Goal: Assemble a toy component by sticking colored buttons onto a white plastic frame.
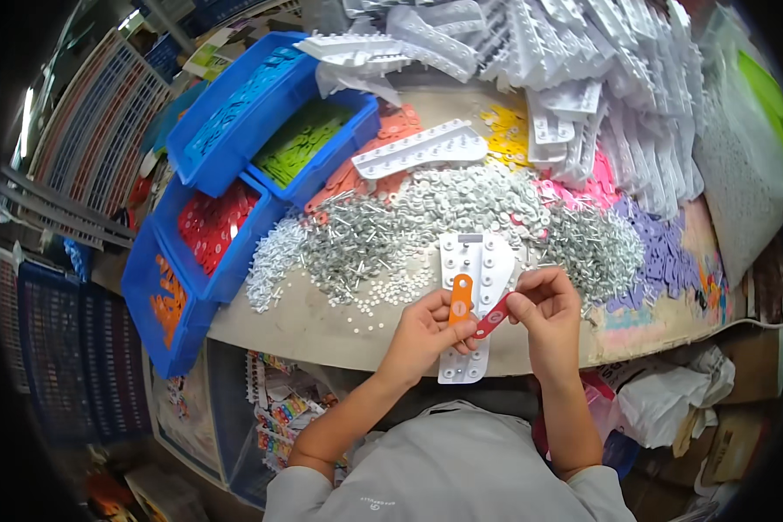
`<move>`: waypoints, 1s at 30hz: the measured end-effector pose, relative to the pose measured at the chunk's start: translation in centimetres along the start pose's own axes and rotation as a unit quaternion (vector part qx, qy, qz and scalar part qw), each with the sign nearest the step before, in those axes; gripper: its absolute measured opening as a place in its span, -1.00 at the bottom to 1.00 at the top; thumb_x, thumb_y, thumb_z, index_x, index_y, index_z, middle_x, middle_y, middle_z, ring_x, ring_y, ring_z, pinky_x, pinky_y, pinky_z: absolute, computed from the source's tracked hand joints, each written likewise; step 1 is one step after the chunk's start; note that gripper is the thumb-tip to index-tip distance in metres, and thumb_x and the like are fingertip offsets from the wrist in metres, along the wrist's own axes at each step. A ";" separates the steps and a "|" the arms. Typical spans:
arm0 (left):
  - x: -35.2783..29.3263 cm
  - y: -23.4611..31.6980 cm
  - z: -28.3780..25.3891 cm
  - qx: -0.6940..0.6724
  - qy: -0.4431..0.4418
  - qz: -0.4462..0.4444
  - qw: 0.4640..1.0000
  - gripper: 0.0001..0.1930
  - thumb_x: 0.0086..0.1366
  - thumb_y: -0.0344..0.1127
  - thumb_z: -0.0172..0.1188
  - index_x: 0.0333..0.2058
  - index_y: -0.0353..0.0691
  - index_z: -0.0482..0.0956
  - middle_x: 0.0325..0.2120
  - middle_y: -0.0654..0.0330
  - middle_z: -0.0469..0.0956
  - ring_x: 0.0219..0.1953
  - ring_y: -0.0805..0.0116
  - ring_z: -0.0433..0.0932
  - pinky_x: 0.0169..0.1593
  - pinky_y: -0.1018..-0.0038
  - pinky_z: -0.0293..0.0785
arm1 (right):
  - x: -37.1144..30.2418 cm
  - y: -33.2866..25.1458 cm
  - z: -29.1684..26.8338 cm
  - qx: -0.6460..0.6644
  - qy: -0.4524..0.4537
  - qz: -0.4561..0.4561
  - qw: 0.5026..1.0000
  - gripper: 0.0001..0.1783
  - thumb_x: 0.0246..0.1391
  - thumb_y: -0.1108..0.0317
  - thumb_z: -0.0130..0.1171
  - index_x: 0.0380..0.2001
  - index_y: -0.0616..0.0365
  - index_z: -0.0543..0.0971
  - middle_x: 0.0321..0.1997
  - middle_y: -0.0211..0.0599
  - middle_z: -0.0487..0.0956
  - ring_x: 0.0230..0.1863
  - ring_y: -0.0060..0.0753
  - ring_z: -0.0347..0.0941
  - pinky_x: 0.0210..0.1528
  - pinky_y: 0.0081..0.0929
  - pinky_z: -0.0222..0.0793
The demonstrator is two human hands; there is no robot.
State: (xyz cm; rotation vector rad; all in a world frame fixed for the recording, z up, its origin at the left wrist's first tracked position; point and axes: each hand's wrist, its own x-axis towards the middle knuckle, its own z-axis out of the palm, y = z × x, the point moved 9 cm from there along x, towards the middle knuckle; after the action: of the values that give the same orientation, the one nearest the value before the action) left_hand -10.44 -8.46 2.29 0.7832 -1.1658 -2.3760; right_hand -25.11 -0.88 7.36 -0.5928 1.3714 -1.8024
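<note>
In front of my body, a white plastic base with rows of raised rings lies at the table's near edge. Over it my left hand is closed on an orange plastic strip, which has a hole at its far end. My right hand pinches the upper end of a red plastic strip with a round mark. The red strip's lower end meets my left fingertips, slanting beside the orange one. My fingers hide part of the base and the lower end of the orange strip.
Heaps of metal pins, white rings and purple strips cover the table beyond my hands. Blue bins of coloured strips stand left. White bases are stacked behind, with one loose base nearer. A clear bag stands right.
</note>
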 end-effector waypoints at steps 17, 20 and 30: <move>-1.2 4.3 -6.8 0.118 0.159 0.082 0.977 -0.67 0.46 -0.30 0.13 0.09 -0.35 0.45 -0.11 -0.10 0.66 -0.23 0.24 0.73 -0.27 0.54 0.62 | 4.8 -0.7 3.3 -0.458 -0.090 -0.142 0.873 -0.79 0.19 0.44 0.21 -0.10 0.20 0.55 -0.30 -0.13 0.61 -0.31 -0.16 0.51 -0.21 -0.30 0.40; -1.0 5.7 -7.3 0.149 0.150 0.067 0.975 -0.74 0.45 -0.29 0.15 -0.02 -0.34 0.47 -0.15 -0.08 0.68 -0.30 0.30 0.72 -0.28 0.57 0.59 | 6.6 0.9 3.8 -0.513 -0.151 -0.137 0.834 -0.83 0.11 0.43 0.26 -0.21 0.18 0.56 -0.33 -0.11 0.58 -0.26 -0.05 0.44 -0.09 -0.19 0.32; 2.9 8.6 -7.9 0.174 0.133 0.162 0.962 -0.85 0.38 -0.33 0.22 -0.25 -0.32 0.59 -0.32 0.16 0.65 -0.30 0.46 0.62 -0.24 0.59 0.47 | 6.8 1.8 5.6 -0.577 -0.132 -0.264 0.761 -0.85 -0.01 0.36 0.35 -0.40 0.10 0.57 0.02 -0.27 0.47 0.11 -0.09 0.31 0.17 -0.11 0.13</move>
State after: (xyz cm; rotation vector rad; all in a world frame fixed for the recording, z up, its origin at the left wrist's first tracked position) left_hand -6.91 -19.82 4.39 0.9088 -1.4837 -1.7646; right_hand -24.41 -9.83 6.79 -1.9494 2.1582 -0.9173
